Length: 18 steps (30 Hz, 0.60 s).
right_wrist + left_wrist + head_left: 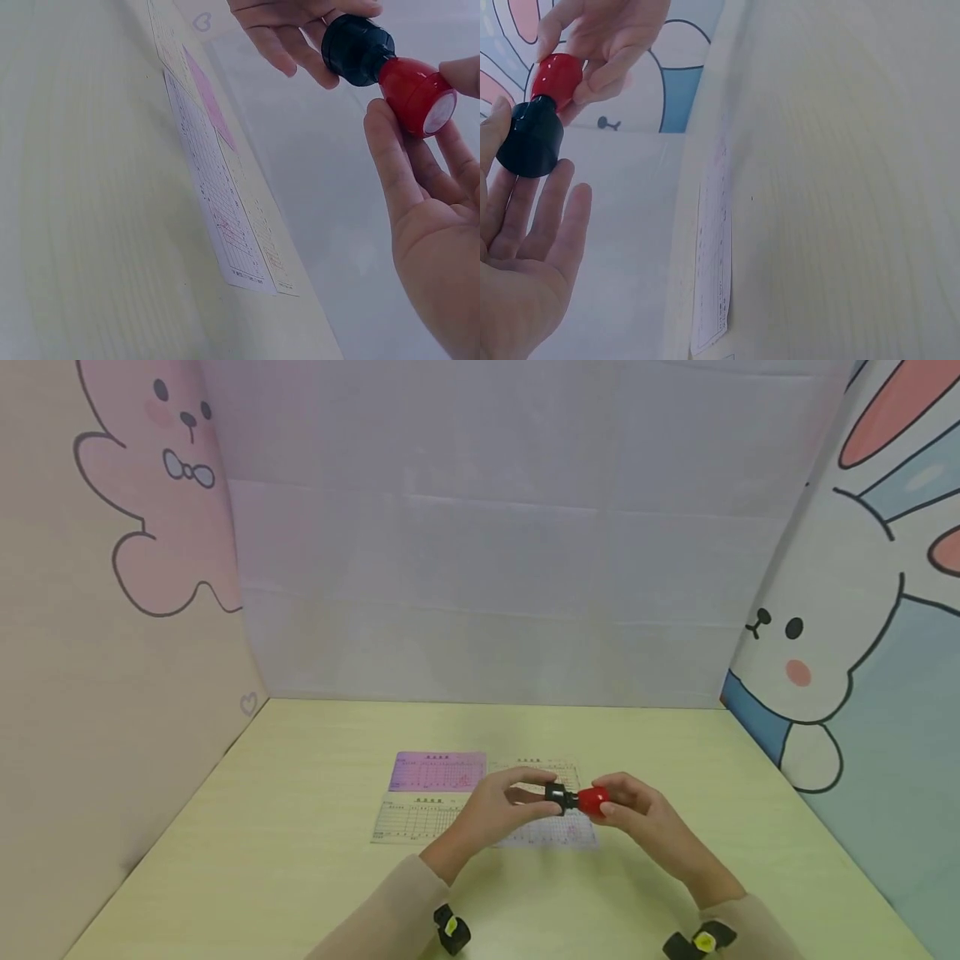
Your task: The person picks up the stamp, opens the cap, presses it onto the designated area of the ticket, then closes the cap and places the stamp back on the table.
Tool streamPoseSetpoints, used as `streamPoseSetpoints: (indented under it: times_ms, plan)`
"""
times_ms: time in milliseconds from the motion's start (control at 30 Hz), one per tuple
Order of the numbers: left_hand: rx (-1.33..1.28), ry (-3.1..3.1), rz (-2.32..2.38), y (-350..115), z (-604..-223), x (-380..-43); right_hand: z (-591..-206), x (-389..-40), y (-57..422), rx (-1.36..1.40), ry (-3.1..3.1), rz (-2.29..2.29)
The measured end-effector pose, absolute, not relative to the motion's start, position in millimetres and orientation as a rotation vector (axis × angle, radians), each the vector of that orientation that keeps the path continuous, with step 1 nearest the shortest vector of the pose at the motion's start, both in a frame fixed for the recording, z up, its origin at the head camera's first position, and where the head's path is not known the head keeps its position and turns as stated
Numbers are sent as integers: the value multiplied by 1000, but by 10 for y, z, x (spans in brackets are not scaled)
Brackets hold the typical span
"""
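Observation:
Between both hands, raised over the printed slips, is a stamp with a glossy red rounded handle (591,801) and a black round end (555,797). My left hand (501,807) pinches the black end between thumb and fingers. From the other side my right hand (647,814) grips the red handle with its fingertips. The left wrist view shows the black end (531,142) and red handle (557,79) joined by a narrow neck. A pale disc (439,113) caps the handle's end in the right wrist view.
Printed form slips lie edge to edge on the pale wood-grain table (300,777): a pink-purple slip (437,772) at back left, a greenish slip (412,820) in front of it, and two partly covered by the hands. Some bear red marks. A white curtain (480,568) stands behind.

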<state>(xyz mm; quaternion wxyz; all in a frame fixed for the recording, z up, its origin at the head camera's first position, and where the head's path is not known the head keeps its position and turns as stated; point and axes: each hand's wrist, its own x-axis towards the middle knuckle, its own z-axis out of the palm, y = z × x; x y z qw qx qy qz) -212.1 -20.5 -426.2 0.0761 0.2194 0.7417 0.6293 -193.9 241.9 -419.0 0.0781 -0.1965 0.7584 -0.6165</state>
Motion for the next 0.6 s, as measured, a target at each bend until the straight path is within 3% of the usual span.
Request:
streamPoseSetpoints:
  times_ms: [600]
  plan:
    - [643, 2206, 1938, -264, -4241, -2086, -4212, -1952, 2390, -640, 2192, -1867]
